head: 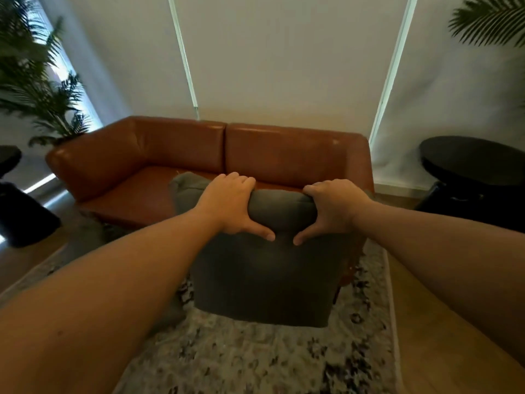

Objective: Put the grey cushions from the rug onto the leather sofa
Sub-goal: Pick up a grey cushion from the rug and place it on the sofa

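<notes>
A grey cushion (264,274) is held upright in mid-air above the rug (255,356), in front of the leather sofa (176,155). Its top edge is gripped by the left hand (230,203), fingers (241,180) curled over the far side, thumb pressed on the near face. The right hand (332,209) is clamped on the same edge likewise, w/ thumbs nearly touching. A 2nd grey cushion (187,189) is seen behind, apparently on the sofa seat.

A living room or lounge is showing here: a brown leather sofa (210,169) is sitting at the far side against drawn white blinds (284,58), a patterned rug (255,356) is lying near, and palm plants (34,81) are standing left and right.
</notes>
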Available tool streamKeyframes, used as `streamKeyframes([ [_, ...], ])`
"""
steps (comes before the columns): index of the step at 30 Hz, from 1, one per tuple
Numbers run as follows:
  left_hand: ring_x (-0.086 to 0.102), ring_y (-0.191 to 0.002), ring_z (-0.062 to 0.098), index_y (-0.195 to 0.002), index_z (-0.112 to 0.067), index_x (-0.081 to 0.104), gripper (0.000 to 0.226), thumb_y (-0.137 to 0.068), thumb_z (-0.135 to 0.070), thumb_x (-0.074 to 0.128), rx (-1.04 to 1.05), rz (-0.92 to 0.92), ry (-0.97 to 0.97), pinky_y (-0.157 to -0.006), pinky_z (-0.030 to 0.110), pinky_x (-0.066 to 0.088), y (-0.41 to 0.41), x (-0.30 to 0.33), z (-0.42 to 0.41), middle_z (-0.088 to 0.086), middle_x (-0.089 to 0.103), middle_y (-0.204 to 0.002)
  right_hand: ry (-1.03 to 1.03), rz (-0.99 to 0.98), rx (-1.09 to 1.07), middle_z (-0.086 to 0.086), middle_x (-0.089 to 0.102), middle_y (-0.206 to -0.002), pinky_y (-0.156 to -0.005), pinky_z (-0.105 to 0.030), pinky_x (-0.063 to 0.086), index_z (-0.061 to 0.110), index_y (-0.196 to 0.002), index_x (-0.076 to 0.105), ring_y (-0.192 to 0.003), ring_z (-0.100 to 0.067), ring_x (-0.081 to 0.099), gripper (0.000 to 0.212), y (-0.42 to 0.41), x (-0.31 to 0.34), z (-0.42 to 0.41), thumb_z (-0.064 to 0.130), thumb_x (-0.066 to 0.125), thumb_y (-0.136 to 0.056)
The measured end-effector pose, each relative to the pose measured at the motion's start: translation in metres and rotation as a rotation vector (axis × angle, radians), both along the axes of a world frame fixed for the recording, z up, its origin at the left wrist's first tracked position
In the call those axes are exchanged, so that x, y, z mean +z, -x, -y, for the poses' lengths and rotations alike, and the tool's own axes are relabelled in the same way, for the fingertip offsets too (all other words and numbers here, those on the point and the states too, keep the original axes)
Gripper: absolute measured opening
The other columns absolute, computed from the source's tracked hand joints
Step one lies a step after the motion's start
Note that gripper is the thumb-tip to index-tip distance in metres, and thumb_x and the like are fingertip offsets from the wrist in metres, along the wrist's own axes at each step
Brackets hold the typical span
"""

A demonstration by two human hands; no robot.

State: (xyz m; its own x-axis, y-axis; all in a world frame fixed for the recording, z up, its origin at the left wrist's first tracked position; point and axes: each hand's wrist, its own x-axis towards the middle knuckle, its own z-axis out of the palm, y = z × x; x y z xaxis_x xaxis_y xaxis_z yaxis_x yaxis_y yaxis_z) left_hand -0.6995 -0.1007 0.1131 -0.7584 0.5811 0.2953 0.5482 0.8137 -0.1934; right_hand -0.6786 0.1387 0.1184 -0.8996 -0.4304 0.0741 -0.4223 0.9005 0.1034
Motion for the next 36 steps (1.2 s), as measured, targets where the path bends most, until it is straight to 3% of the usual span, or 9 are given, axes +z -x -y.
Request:
streamKeyframes([
  [10,0.038,-0.07,0.015,-0.083,-0.022,0.042,0.089,-0.043,-0.102,0.042,0.004,0.005,-0.005,-0.064,0.032,0.03,0.175,0.013,-0.048,-0.007,0.043,-0.078,0.055,0.053,-0.069,0.006,0.059,-0.089,-0.065,-0.033,0.05,0.025,-0.102,0.056,-0.075,-0.015,0.056,0.093,0.164,0.019,-0.048,0.096,0.058,-0.041],
  [27,0.04,-0.074,0.016,-0.085,-0.021,0.043,0.087,-0.043,-0.097,0.052,-0.054,0.178,0.022,-0.065,0.031,0.032,0.538,-0.004,-0.116,-0.007,0.042,-0.079,0.073,0.115,-0.156,0.004,0.061,-0.093,-0.072,-0.039,0.055,0.023,-0.106,0.056,-0.079,-0.017,0.058,0.097,0.51,-0.01,-0.113,0.097,0.056,-0.042],
  [36,0.043,-0.08,0.019,-0.085,-0.02,0.041,0.084,-0.044,-0.09,0.063,-0.05,0.275,0.006,-0.066,0.034,0.035,0.682,-0.047,-0.163,-0.002,0.048,-0.086,0.056,0.141,-0.18,0.003,0.059,-0.095,-0.065,-0.034,0.044,0.023,-0.106,0.052,-0.084,-0.02,0.057,0.099,0.649,-0.05,-0.156,0.098,0.054,-0.041],
])
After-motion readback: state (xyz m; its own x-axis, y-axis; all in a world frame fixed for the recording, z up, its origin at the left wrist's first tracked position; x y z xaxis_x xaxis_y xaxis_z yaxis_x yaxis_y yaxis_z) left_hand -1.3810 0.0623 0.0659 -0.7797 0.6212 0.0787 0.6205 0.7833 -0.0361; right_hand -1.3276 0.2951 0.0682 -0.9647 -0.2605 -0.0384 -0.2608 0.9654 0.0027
